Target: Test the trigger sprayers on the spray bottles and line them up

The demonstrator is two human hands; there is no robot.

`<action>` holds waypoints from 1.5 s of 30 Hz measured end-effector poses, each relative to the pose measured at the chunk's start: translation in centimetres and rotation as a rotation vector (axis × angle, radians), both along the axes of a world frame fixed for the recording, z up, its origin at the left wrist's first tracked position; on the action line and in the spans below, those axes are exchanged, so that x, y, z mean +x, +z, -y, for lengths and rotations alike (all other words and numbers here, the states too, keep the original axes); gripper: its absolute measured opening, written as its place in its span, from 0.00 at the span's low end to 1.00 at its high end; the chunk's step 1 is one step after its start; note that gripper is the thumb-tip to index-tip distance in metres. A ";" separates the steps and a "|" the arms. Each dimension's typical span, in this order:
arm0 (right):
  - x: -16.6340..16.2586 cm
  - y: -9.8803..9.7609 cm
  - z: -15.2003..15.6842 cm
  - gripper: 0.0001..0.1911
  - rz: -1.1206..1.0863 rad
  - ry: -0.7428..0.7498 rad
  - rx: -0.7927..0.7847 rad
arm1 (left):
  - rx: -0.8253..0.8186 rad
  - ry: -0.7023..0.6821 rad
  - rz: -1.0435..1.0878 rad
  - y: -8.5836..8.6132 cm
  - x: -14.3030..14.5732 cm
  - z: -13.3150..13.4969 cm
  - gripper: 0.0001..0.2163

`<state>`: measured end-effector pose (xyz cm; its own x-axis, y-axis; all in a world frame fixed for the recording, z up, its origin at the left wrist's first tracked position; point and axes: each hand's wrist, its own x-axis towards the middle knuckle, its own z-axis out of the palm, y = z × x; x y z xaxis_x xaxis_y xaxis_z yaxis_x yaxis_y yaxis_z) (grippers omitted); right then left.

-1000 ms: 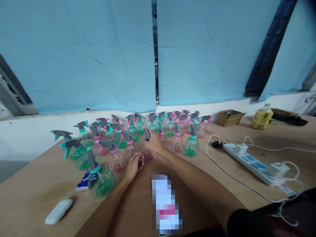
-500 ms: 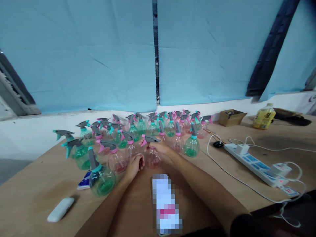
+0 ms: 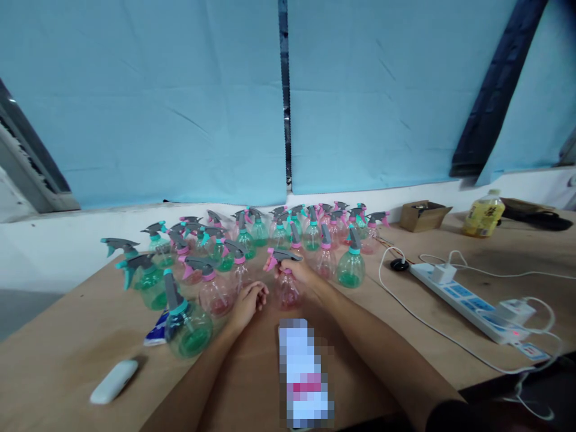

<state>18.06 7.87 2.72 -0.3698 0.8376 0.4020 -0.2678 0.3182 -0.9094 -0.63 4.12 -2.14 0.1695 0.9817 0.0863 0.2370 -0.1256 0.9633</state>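
Note:
My right hand (image 3: 297,270) is closed around the neck of a clear pink spray bottle (image 3: 288,294) with a grey and pink trigger head. The bottle is upright, its nozzle turned left; whether its base touches the table I cannot tell. Just left of it, my left hand (image 3: 252,300) has its fingers curled in, with nothing visible in them. Beside that hand stands another pink spray bottle (image 3: 216,295). A green spray bottle (image 3: 189,330) is nearer to me on the left, and a second green spray bottle (image 3: 351,268) is right of my right hand.
Several more pink and green spray bottles (image 3: 245,240) crowd the table toward the wall. A phone (image 3: 302,360) lies between my forearms. At left are a white case (image 3: 114,381) and a blue packet (image 3: 157,331); at right, a power strip (image 3: 463,300), cardboard box (image 3: 423,217) and yellow-labelled bottle (image 3: 483,215).
My right hand has moved the held spray bottle slightly to the right and toward me. The left hand stays beside it, its fingers a little less tightly curled. The view has shifted slightly.

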 end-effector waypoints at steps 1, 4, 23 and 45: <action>-0.1 -0.1 0.1 0.12 -0.019 0.003 -0.009 | 0.001 0.000 0.001 0.0 0.0 0.0 0.13; -0.3 -0.2 0.4 0.12 -0.077 -0.005 -0.017 | 0.000 0.008 0.002 0.2 0.0 0.2 0.14; 0.1 0.3 0.3 0.14 0.008 -0.052 0.022 | 0.028 -0.002 -0.026 0.3 0.3 0.3 0.15; -0.6 -0.5 0.0 0.12 -0.047 -0.119 -0.006 | 0.068 -0.034 -0.052 -0.1 0.1 0.1 0.13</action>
